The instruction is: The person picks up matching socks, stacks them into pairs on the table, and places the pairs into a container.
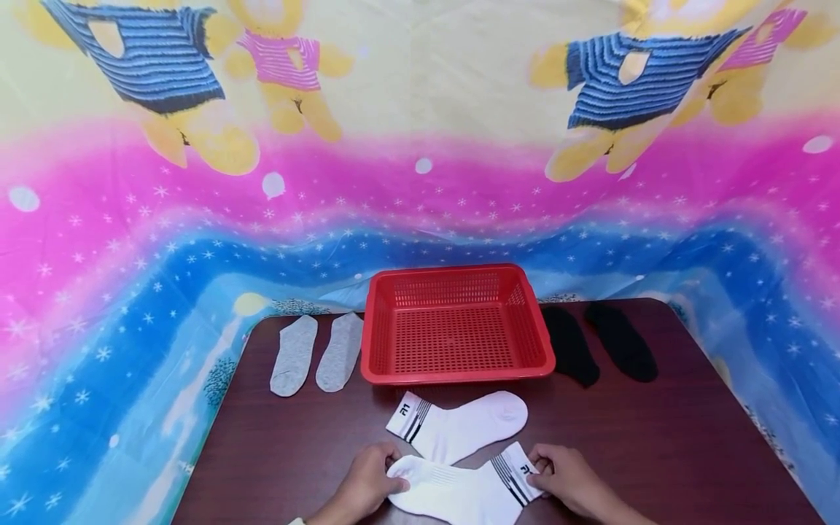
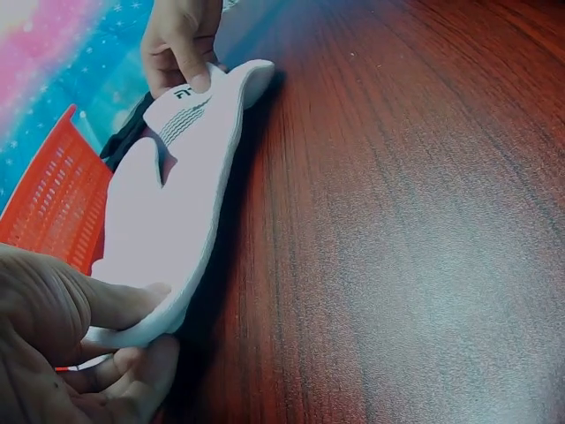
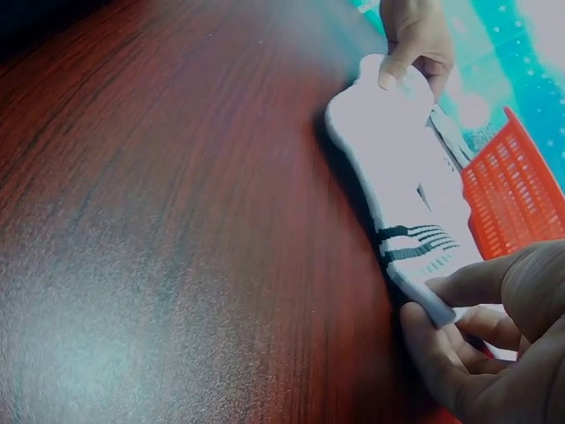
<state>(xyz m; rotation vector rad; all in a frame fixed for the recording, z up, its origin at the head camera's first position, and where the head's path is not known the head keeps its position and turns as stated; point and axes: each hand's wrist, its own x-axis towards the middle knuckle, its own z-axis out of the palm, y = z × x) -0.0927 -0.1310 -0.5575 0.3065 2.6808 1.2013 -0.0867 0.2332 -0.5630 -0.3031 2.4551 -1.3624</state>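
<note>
A white sock (image 1: 459,492) with black stripes at its cuff is held between both hands near the table's front. My left hand (image 1: 369,477) pinches its toe end, thumb on top and fingers beneath, as the left wrist view shows. At the other end my right hand (image 1: 569,477) pinches the striped cuff (image 3: 424,252). Just beyond lies a second white sock (image 1: 469,426), its striped cuff to the left and toe to the right; the held sock overlaps its lower edge in the head view.
Behind the white socks stands a red plastic basket (image 1: 459,378) with perforated walls. Two grey socks (image 1: 293,357) lie left of it, two black socks (image 1: 622,343) to its right. The dark wooden table (image 1: 689,452) is bordered by a printed cloth (image 1: 420,189) at the back and sides.
</note>
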